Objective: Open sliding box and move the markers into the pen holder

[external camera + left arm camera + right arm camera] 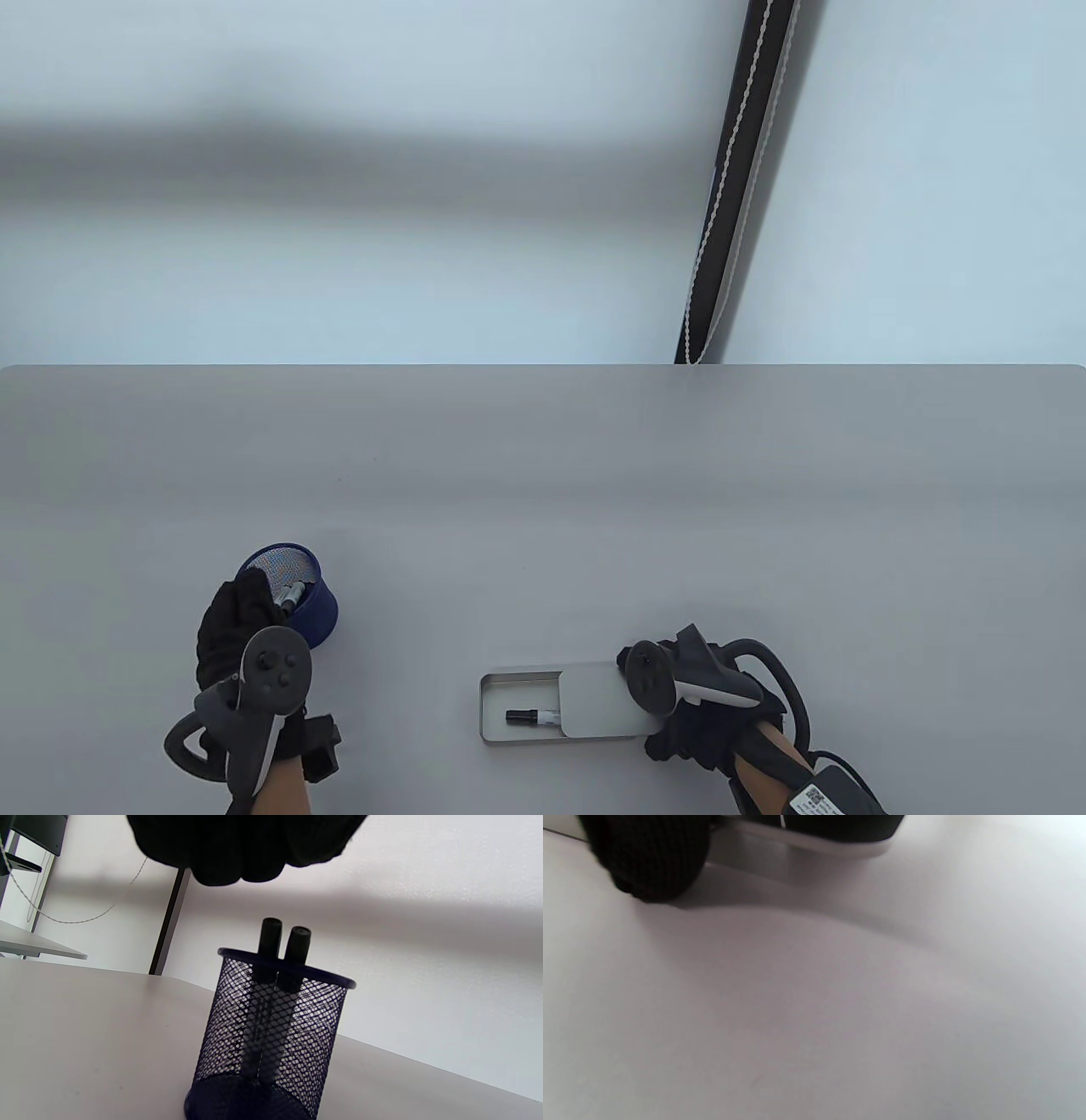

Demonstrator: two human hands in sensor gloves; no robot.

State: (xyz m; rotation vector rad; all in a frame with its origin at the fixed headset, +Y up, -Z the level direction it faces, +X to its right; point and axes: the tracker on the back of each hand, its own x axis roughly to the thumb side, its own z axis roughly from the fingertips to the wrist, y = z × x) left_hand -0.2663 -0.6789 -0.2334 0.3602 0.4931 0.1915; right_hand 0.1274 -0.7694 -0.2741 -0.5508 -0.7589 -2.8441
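Observation:
The blue mesh pen holder [316, 607] [271, 1035] stands at the left with two black-capped markers [288, 594] [282, 942] upright in it. My left hand [242, 598] hangs just over the holder's left rim. Its gloved fingers [242, 853] are loosely curled above the marker caps and hold nothing. The grey sliding box [509, 709] lies at the front centre, its lid [598, 700] slid to the right. One marker [533, 717] lies in the opened part. My right hand [670, 739] grips the box's right end, its fingers mostly hidden under the tracker. A gloved fingertip [651, 861] touches the table beside the box.
The grey table [543, 509] spreads wide behind both hands, with its far edge at mid-frame. A dark pole with a white cord [738, 178] stands beyond that edge, against the pale wall.

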